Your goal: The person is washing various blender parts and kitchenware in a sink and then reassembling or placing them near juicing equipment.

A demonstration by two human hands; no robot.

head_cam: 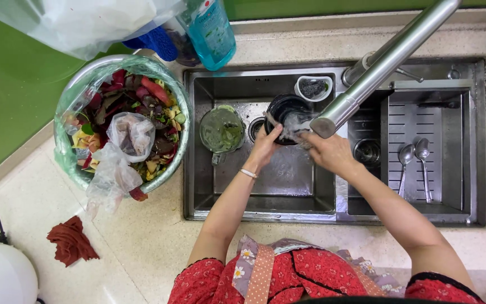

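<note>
My left hand (pixel 265 147) grips the black bowl's (pixel 284 108) rim, right hand (pixel 328 151) clutches a wet cloth (pixel 296 125) — jug (pixel 222 130) just beside, sink (pixel 288 188) floor open nearer me.

The double sink (pixel 333 211) is brushed stainless steel, dull grey with a soft sheen, and the long tubular tap (pixel 386 59) above it is satin metal. The round black cup (pixel 283 110) looks glossy and wet. Two polished metal spoons (pixel 414 155) shine. The pale speckled stone bench (pixel 158 242) is smooth and glossy. The crumpled dark red cloth (pixel 71 242) is matt. Thin clear plastic film (pixel 122 149) lines the shiny metal bowl (pixel 167 177).
</note>
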